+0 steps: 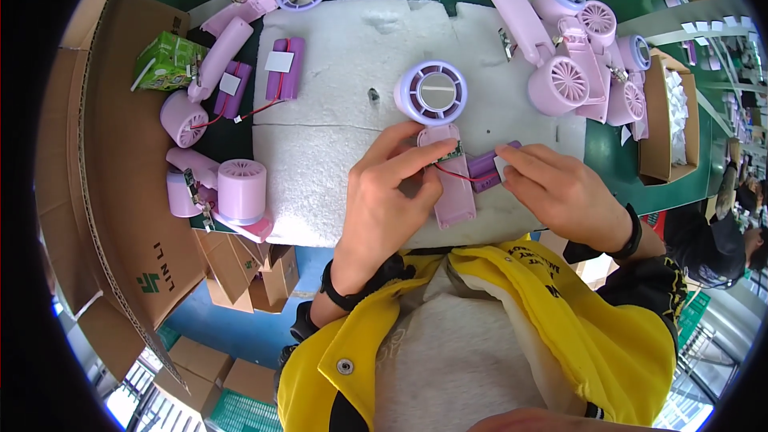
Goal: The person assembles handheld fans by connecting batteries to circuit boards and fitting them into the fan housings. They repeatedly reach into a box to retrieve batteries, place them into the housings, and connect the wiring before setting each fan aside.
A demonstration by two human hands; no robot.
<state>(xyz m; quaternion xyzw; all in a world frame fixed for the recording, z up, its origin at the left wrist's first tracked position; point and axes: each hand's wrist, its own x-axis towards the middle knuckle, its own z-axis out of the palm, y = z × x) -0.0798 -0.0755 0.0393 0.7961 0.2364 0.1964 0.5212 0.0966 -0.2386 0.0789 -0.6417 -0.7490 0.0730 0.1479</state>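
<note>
A pink handheld fan lies on the white foam sheet (320, 168), its round head (432, 92) away from me and its open handle shell (454, 200) toward me. My left hand (388, 188) closes on the upper handle, with fingertips at a small green circuit board (450, 152). Just right of the handle, my right hand (564, 192) pinches a purple battery pack (484, 170) with a white pad on it. A red wire runs from the board end to the pack. Part of the pack is hidden behind my right fingers.
Several pink fan bodies (560, 84) are piled at the right, beside a carton (668, 132) of white pieces. More fan parts (242, 192) and purple battery packs (286, 72) lie at the left, near a green package (168, 62) and a large cardboard box (120, 152). A person (712, 244) is at the far right.
</note>
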